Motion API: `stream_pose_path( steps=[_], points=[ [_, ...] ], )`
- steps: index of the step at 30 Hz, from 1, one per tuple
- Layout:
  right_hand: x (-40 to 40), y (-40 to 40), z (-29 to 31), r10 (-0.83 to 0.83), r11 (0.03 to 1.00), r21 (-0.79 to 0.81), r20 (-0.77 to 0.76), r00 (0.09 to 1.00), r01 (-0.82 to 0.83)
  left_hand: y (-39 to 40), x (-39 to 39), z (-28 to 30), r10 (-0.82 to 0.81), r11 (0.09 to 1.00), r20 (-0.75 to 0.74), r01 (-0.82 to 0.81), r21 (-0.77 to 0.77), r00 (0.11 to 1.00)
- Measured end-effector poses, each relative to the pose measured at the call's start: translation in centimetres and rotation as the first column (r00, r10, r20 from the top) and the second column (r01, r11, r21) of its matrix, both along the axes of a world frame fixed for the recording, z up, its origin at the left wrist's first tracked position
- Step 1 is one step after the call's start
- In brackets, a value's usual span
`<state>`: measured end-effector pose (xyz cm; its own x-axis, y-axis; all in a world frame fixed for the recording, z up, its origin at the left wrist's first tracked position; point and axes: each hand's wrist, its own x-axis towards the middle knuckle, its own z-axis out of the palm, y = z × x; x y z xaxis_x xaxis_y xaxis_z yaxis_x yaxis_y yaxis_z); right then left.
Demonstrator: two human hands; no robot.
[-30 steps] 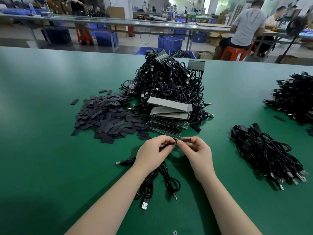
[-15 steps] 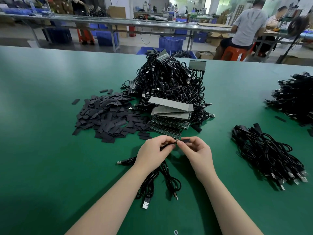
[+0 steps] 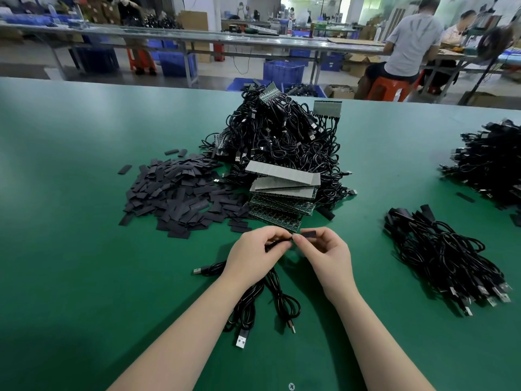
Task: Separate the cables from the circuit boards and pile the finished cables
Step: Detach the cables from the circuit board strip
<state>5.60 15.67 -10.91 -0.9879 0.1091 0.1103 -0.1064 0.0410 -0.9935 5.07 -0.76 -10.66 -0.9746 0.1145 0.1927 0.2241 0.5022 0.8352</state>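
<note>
My left hand (image 3: 255, 256) pinches the end of a black cable (image 3: 253, 303) whose loops and USB plug trail toward me on the green table (image 3: 70, 249). My right hand (image 3: 324, 255) pinches a small black sleeve (image 3: 308, 235) right at that cable end; the two hands touch at the fingertips. Just beyond them lies a stack of circuit boards (image 3: 282, 198), some green, some grey side up. Behind it rises a big heap of black cables with boards attached (image 3: 282, 136). A pile of loose black cables (image 3: 442, 258) lies to the right.
A spread of flat black sleeves (image 3: 180, 193) covers the table left of the boards. Another cable heap (image 3: 490, 165) sits at the far right edge. Beyond the table are workbenches, blue crates (image 3: 283, 71) and two seated people (image 3: 408, 49).
Almost nothing has moved. Both hands stay together at the cable end, with only slight finger shifts around the black sleeve.
</note>
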Motion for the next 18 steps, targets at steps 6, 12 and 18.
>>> stream_pose_path(
  steps=[6, 12, 18],
  points=[
    [-0.02, 0.03, 0.04, 0.018, 1.0, 0.024, -0.016, 1.0, -0.018, -0.03, 0.04, 0.1, -0.002, 1.0, 0.001, 0.002, 0.005, 1.0],
    [-0.08, 0.04, -0.21, 0.029, 0.999, 0.016, 0.0, 1.0, -0.029, 0.01, 0.0, 0.0, 0.01, 1.0, 0.007, -0.01, 0.024, 1.0],
    [-0.17, 0.06, -0.22, 0.062, 0.998, 0.022, -0.001, 0.998, -0.062, -0.04, 0.12, 0.13, 0.004, 0.998, 0.009, -0.004, 0.061, 1.0]
  ],
)
